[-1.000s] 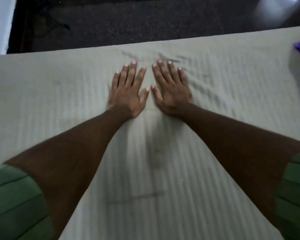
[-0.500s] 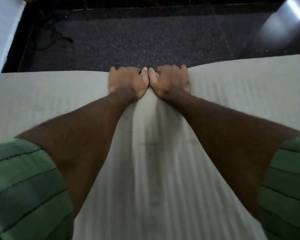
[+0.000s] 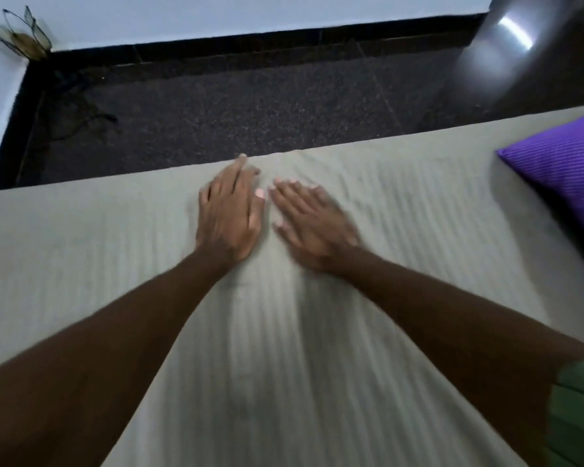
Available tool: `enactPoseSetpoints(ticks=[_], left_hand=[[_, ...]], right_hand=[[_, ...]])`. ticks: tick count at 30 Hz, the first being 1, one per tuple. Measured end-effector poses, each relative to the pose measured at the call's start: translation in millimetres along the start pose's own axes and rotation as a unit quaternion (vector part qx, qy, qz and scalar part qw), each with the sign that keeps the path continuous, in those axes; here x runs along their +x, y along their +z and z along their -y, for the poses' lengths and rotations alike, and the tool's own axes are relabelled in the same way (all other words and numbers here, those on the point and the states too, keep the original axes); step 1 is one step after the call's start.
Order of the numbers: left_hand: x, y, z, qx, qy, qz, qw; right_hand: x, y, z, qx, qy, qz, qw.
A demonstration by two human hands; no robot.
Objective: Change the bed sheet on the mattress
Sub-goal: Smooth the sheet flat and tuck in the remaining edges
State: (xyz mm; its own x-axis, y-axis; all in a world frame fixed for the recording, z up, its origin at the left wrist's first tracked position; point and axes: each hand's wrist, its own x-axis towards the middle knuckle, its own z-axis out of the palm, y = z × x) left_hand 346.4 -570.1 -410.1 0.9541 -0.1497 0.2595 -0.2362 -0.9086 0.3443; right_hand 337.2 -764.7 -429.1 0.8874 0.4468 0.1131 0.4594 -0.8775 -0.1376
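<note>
A pale grey-green striped bed sheet (image 3: 91, 244) covers the mattress and fills the lower part of the head view. My left hand (image 3: 228, 214) lies flat on the sheet near the far edge, fingers straight and reaching to the edge. My right hand (image 3: 312, 219) lies palm down just to its right, fingers spread, blurred by motion. Small wrinkles ripple the sheet to the right of my right hand. Neither hand holds anything.
A purple striped pillow (image 3: 560, 166) lies on the sheet at the right. Beyond the far mattress edge is dark speckled floor (image 3: 250, 106) with a black cable (image 3: 78, 119) at the left, then a white wall (image 3: 216, 11). A shiny metal object (image 3: 506, 35) stands at the back right.
Both hands slid forward to the far edge, where their fingers curled over it; now they have come back a little and lie flat. The view has tilted up, showing wall and pillow.
</note>
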Motion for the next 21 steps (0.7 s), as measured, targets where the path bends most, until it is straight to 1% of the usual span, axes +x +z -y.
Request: enactPoseSetpoints(ticks=[1,2,3,5,6,7,8,9,11,13,14,15,17,18,19,21], left_hand=[[-7.1,5.6,-4.7,0.002,0.032,0.034,0.999],[-9.6,10.2,-8.4,0.003,0.06,0.059,0.996],[-11.8,15.0,-14.8,0.0,0.079,0.076,0.994],[-11.9,21.4,-31.8,-0.019,0.083,0.089,0.992],[-12.3,24.3,-41.5,-0.037,0.07,0.089,0.993],[-11.0,26.5,-50.4,-0.055,0.056,0.086,0.993],[-10.4,28.8,-61.3,-0.068,0.044,0.079,0.994],[-10.7,30.4,-70.9,-0.079,0.037,0.072,0.994],[-11.8,32.7,-88.0,-0.101,0.028,0.07,0.992],[-10.4,37.3,-98.8,-0.114,0.018,0.084,0.99],[-10.1,40.7,-101.1,-0.106,0.013,0.098,0.989],[-9.9,44.2,-102.7,-0.083,0.008,0.118,0.99],[-9.8,53.9,-109.5,-0.02,-0.004,0.159,0.987],[-10.8,57.4,-112.2,0.0,-0.01,0.17,0.985],[-10.8,58.9,-115.5,0.008,-0.014,0.174,0.985],[-10.8,61.3,-121.4,0.017,-0.016,0.175,0.984]], right_hand=[[-10.8,-1.8,-26.9,-0.032,0.017,0.0,0.999],[-14.6,-5.3,-54.4,-0.05,0.057,-0.012,0.997],[-18.4,-8.2,-81.4,-0.061,0.115,-0.022,0.991],[-19.0,-24.6,-123.6,-0.061,0.249,-0.009,0.967],[-17.4,-33.7,-131.2,-0.06,0.3,-0.014,0.952],[-13.8,-40.0,-129.0,-0.058,0.33,-0.031,0.942],[-12.5,-43.8,-119.2,-0.053,0.322,-0.052,0.944],[-11.9,-44.4,-100.8,-0.035,0.278,-0.062,0.958],[-19.7,-37.2,-55.3,0.047,0.147,-0.058,0.986],[-40.5,-19.7,-17.0,0.127,0.06,-0.032,0.99],[-52.9,-14.0,-8.3,0.133,0.038,-0.009,0.99],[-62.5,-10.7,-13.6,0.106,0.029,0.005,0.994],[-73.1,-10.5,-54.9,0.037,0.049,0.01,0.998],[-77.5,-13.8,-79.7,0.008,0.08,0.009,0.997],[-79.6,-20.2,-105.8,-0.02,0.12,0.003,0.993],[-87.8,-38.3,-160.4,-0.035,0.221,0.004,0.975]])
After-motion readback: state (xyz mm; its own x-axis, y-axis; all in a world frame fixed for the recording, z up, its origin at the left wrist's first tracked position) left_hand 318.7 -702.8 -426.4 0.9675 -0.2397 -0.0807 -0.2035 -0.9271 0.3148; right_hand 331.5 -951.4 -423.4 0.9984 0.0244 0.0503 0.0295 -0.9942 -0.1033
